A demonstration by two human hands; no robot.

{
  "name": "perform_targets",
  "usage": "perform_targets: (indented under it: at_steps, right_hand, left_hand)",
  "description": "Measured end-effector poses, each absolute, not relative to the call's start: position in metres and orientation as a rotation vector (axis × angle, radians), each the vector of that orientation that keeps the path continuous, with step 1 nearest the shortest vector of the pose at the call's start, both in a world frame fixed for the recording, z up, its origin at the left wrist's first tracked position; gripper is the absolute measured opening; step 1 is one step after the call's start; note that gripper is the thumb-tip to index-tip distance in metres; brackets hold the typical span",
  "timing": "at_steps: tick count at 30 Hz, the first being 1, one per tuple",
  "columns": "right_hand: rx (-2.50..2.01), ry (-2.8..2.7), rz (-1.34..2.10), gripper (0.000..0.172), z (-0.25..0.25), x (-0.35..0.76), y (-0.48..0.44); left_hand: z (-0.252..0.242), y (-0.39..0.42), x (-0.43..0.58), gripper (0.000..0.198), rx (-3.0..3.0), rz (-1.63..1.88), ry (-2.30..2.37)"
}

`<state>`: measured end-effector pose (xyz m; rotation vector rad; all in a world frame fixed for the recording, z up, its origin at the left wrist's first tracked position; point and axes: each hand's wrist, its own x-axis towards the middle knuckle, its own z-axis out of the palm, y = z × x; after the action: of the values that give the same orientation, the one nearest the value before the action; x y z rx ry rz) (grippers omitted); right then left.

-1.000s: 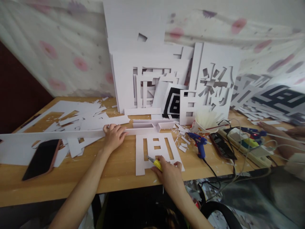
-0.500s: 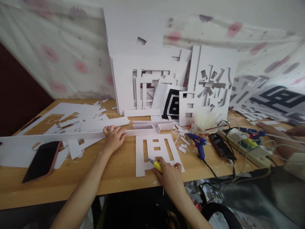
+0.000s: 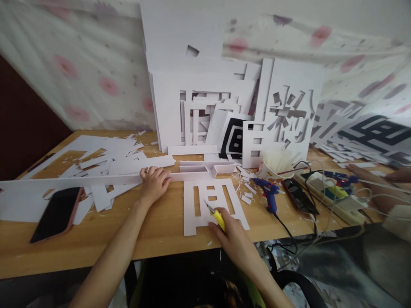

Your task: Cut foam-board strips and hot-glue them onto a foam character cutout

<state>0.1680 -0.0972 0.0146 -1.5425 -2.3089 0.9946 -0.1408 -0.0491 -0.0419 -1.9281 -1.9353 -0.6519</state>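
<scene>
A long white foam board strip (image 3: pixel 105 180) stands on edge across the table, and my left hand (image 3: pixel 154 184) is closed around it near its right part. That strip runs on to a bent white piece (image 3: pixel 192 174) with folded walls. In my right hand (image 3: pixel 233 231) is a yellow utility knife (image 3: pixel 218 220), its blade pointing up and to the left. Below the blade lies a flat white cut-out character (image 3: pixel 189 220) with rectangular openings. The knife tip appears to be above the cut-out; contact cannot be made out.
A blue glue gun (image 3: pixel 269 194), a dark phone-like object (image 3: pixel 299 196), a power strip (image 3: pixel 340 205) and a cup of glue sticks (image 3: pixel 272 169) stand at right. A phone (image 3: pixel 56 214) lies at left. Cut boards (image 3: pixel 167 85) lean behind. Another person's hand (image 3: pixel 366 175) is at far right.
My right hand has lifted the utility knife from the cut-out's lower part and turned its blade more upward. My left hand stays on the strip. The view has shifted slightly.
</scene>
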Motion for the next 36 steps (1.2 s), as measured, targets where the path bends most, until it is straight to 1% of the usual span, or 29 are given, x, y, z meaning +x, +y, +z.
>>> perform_targets:
  at_steps: [2, 6, 8, 12, 15, 18, 24, 32, 36]
  right_hand:
    - [-1.397, -2.081, 1.268, 0.034, 0.021, 0.165, -0.096]
    - [-1.143, -1.504, 1.944, 0.040, 0.022, 0.131, -0.084]
    - [-1.068, -1.250, 2.105, 0.039, 0.016, 0.107, -0.074]
    - [-0.988, -1.002, 2.291, 0.043, 0.001, 0.072, -0.056]
    - [-0.963, -0.883, 2.365, 0.046, -0.005, 0.062, -0.049]
    - [-0.995, -0.868, 2.399, 0.045, -0.008, 0.058, -0.046]
    - [-1.062, -0.863, 2.454, 0.037, -0.005, 0.055, -0.040]
    - [-1.166, -0.846, 2.433, 0.024, 0.002, 0.050, -0.039]
    - [-1.194, -0.842, 2.410, 0.024, 0.002, 0.048, -0.039]
  left_hand:
    - [-0.042, -0.049, -0.141, 0.019, -1.938, -0.664, -1.938]
    - [-0.041, -0.049, -0.141, 0.021, -1.962, -0.681, -1.953]
    - [-0.040, -0.050, -0.141, 0.022, -1.969, -0.684, -1.967]
    - [-0.038, -0.050, -0.140, 0.023, -1.992, -0.671, -1.973]
    - [-0.037, -0.050, -0.139, 0.021, -2.000, -0.666, -1.985]
    - [-0.037, -0.050, -0.140, 0.021, -2.007, -0.677, -2.000]
    - [-0.037, -0.050, -0.140, 0.020, -2.028, -0.711, -2.012]
    - [-0.039, -0.049, -0.141, 0.020, -2.040, -0.748, -2.024]
    - [-0.038, -0.049, -0.141, 0.021, -2.044, -0.757, -2.023]
